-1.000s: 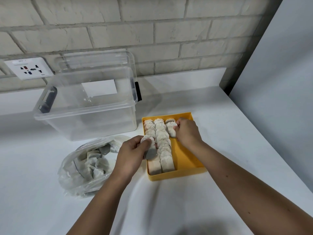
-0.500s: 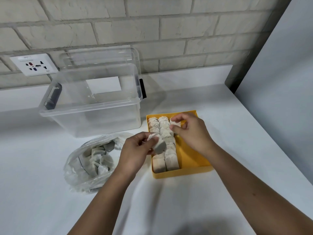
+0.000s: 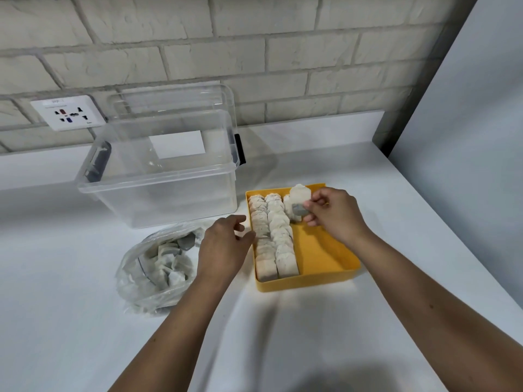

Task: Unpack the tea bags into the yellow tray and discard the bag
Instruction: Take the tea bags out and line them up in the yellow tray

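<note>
A yellow tray (image 3: 325, 261) sits on the white counter, holding two full rows of tea bags (image 3: 273, 236) along its left side. My right hand (image 3: 335, 213) pinches one tea bag (image 3: 299, 203) upright over the tray's far end, where a third row starts. My left hand (image 3: 223, 247) hovers at the tray's left rim with loosely curled fingers and holds nothing. To its left lies a clear plastic bag (image 3: 158, 267) with several more tea bags inside.
A clear plastic storage box (image 3: 158, 171) with its lid leaning behind it stands at the back left, close to the tray. A wall socket (image 3: 68, 113) is on the brick wall. A grey panel (image 3: 467, 137) bounds the counter on the right.
The tea bag passed from my left hand to my right hand, which lifted it over the tray's far end. My left hand drew back to the tray's left rim, empty.
</note>
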A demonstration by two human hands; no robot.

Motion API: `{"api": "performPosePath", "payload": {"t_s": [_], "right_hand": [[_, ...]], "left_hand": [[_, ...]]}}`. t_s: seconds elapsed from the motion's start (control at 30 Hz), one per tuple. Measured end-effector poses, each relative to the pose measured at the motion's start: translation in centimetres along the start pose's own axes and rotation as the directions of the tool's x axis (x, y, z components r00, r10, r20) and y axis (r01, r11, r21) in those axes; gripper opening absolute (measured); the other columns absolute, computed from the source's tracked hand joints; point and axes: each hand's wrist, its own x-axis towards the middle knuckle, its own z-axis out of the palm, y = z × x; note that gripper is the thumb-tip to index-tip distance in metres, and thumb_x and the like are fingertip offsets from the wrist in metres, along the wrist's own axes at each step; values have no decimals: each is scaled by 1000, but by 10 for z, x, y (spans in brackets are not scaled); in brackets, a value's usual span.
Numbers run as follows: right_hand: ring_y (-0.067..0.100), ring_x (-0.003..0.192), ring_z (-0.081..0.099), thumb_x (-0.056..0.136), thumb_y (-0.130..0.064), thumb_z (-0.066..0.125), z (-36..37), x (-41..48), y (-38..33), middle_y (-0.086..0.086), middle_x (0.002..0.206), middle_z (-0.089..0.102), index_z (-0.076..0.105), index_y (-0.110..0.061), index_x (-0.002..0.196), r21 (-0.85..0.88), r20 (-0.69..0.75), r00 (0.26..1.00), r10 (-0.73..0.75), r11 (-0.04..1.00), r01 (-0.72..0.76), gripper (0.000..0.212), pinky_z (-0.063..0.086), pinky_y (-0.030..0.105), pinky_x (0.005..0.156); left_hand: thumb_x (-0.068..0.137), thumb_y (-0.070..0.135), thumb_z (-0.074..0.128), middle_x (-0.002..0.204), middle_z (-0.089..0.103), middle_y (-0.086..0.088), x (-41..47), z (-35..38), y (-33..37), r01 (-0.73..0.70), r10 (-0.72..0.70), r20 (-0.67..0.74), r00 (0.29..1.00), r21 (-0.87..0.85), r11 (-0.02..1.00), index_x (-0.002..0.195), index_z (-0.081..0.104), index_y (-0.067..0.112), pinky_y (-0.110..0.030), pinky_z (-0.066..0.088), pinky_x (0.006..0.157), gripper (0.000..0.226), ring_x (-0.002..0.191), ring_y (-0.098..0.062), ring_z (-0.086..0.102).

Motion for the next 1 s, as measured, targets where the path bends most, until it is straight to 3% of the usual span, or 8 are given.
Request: {"api": "performPosePath", "payload": {"t_s": [0.13,0.23,0.37,0.53,0.7,0.83,1.0], "right_hand": [[21,66,71,94,-11,61,16,16,22,0,78,67,63,-10,90,-207,2,999,53,977,-52,5,60,41,73],[24,74,69,92,-12,59,28,23,33,5,82,71,65,-11,83,-360,7,997,81,930,-73,11,58,43,77],[30,77,66,92,-14,55,38,28,37,12,80,69,64,-6,82,-447,-13,995,97,890,-92,16,56,43,78],[31,92,62,96,-17,52,42,31,38,12,98,67,62,-7,97,-514,-40,996,84,853,-92,14,51,38,78],[31,103,61,96,-25,57,39,27,28,12,111,67,60,-9,111,-499,-60,996,68,862,-89,23,49,38,87],[26,106,60,94,-29,62,33,11,8,9,114,64,57,-10,119,-431,-89,994,-63,902,18,32,49,36,88],[5,73,58,88,-29,69,36,-19,-31,-5,95,67,67,-17,101,-246,23,979,-200,949,200,18,49,25,73]], "left_hand": [[88,29,69,100,74,7,0,6,-6,76,-69,123,990,-49,996,125,68,20,-42,58,85,38,89,-22,71],[89,28,69,95,75,10,0,7,-8,85,-74,133,988,-80,993,124,68,20,-43,58,84,36,87,-20,72],[90,30,70,86,73,16,-1,6,-11,83,-68,141,988,-102,991,124,67,22,-41,59,84,35,79,-12,72],[89,27,71,89,73,13,-1,6,-12,83,-63,147,987,-134,987,124,67,20,-43,58,84,36,80,-13,72],[87,26,73,89,74,10,0,5,-11,105,-79,157,984,-165,981,118,69,19,-42,59,83,32,79,-14,72],[87,22,73,88,74,4,-1,-12,-8,140,-93,161,983,-308,941,111,72,16,-37,61,78,25,75,-15,73],[88,26,74,84,75,2,-8,-67,-15,78,-79,15,997,-424,902,98,76,23,-29,59,73,11,77,-14,73]]}}
